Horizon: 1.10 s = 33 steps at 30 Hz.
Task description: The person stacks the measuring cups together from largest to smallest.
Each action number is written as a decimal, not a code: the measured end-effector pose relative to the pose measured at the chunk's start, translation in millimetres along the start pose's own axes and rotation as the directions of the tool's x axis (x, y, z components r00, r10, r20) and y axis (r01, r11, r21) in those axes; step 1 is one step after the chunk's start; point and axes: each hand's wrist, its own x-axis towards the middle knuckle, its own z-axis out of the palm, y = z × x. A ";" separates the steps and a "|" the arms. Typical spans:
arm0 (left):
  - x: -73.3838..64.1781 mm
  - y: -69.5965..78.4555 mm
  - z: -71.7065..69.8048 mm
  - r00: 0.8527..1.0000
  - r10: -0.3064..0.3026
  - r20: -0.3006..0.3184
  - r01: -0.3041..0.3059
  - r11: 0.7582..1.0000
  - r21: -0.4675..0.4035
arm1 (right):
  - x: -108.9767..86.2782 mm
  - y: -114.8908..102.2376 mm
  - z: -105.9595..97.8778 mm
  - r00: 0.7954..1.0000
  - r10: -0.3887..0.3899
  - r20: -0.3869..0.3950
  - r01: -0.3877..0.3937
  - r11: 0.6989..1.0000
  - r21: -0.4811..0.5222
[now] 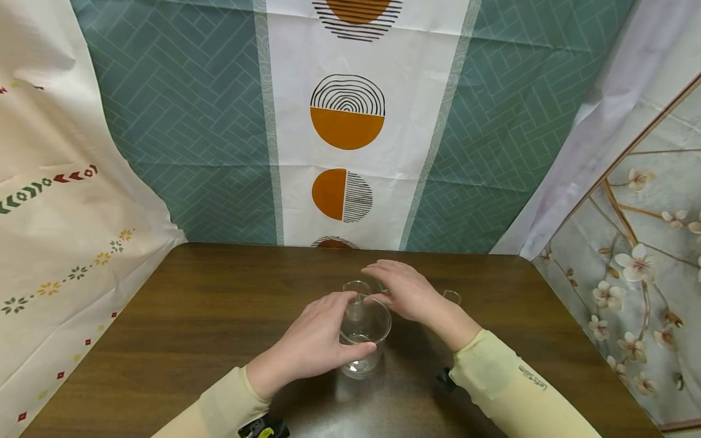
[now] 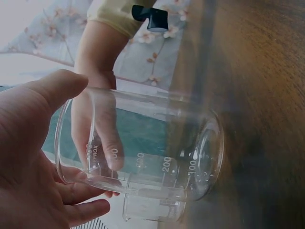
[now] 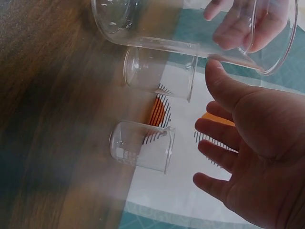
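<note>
A large clear glass beaker [image 1: 368, 328] with white volume marks stands upright on the table. My left hand [image 1: 309, 340] holds it near the rim, thumb on the near side and fingers round the far left side. Over its back right edge reaches my right hand [image 1: 408, 293], fingers extended and palm facing inward, with the thumb tip right at the rim. A smaller beaker [image 3: 162, 71] is close behind the large one. Another small beaker [image 3: 143, 148], with a pouring lip, appears past it in the right wrist view, apart from the right fingers.
The glass rim [image 1: 451, 297] of a vessel shows beyond the right wrist. Brown wooden table [image 1: 219, 316] lies under everything. A patterned cloth [image 1: 350, 201] hangs at the back edge, with a cream cloth [image 1: 60, 201] at the left and a flowered panel [image 1: 630, 292] at the right.
</note>
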 end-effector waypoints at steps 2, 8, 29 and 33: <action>-0.5 -0.7 -1.9 1.000 -0.004 0.010 0.004 1.000 0.001 | 0.3 0.2 0.8 1.000 0.000 0.002 0.000 1.000 0.003; 0.1 -4.1 -10.1 1.000 -0.004 0.031 0.004 1.000 0.002 | 0.8 -0.6 0.4 1.000 0.013 0.021 -0.013 1.000 0.023; -0.1 -15.2 -30.8 0.996 -0.009 0.087 0.008 1.000 0.012 | 5.1 -4.9 9.5 0.998 0.013 0.066 -0.017 0.998 0.056; -0.4 -16.0 -30.6 0.997 -0.002 0.081 0.001 1.000 0.012 | 8.0 -5.7 13.0 0.997 0.015 0.071 -0.019 0.998 0.052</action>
